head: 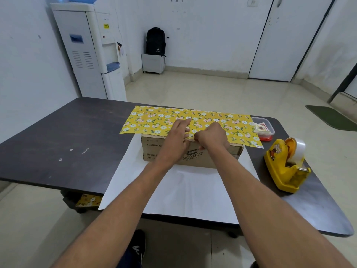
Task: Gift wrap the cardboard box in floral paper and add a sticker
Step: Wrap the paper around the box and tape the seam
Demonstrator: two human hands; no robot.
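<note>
One cardboard box (pixel 193 157), one floral paper sheet (pixel 154 120): left hand (pixel 177 132) presses it flat-fingered, right hand (pixel 210 136) pinches its edge.

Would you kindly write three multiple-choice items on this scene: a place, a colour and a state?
1. Where does the tape dispenser stand?
A. On the table, right of the cardboard box
B. On top of the cardboard box
C. Left of the cardboard box

2. What ground colour has the floral paper?
A. Blue
B. Yellow
C. Red

3. What is the right hand doing?
A. Resting open on the table
B. Holding the tape dispenser
C. Pinching the floral paper's edge

Answers:
1 A: it stands past the cardboard box's right end.
2 B: yellow shows between the white flowers.
3 C: its curled fingers grip the edge.
</note>
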